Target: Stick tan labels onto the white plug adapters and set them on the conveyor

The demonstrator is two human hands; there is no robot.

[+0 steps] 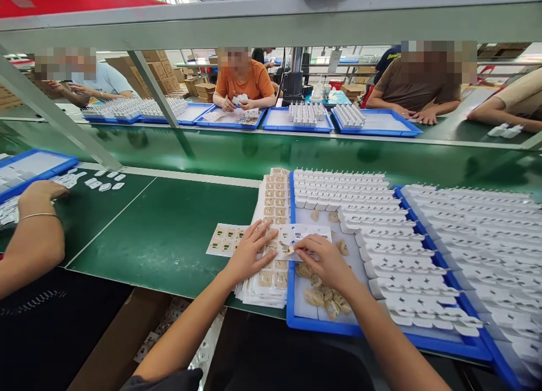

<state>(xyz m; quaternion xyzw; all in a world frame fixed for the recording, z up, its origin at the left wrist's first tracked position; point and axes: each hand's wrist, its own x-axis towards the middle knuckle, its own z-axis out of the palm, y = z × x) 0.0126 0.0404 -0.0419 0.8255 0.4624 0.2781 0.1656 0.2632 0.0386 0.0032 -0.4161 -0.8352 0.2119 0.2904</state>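
A white sheet of tan stickers [218,239] lies crosswise over a thick stack of similar sheets [277,196]. My left hand [250,254] rests flat on this sheet with its fingers spread, holding nothing. At the sheet's right part, my right hand [324,259] has thumb and forefinger pinched on a small tan sticker [289,250]. Part of the sheet is hidden under both hands. Below my right hand, loose tan pieces [328,299] lie heaped in a blue tray [317,323]. White plastic parts [393,255] stand in rows on the tray's right side.
A second blue tray [429,233] with rows of white parts adjoins at the right. At the left, a co-worker's arm [40,238] reaches toward loose white pieces [104,182]. A metal shelf beam [271,26] crosses above; people sit behind trays opposite.
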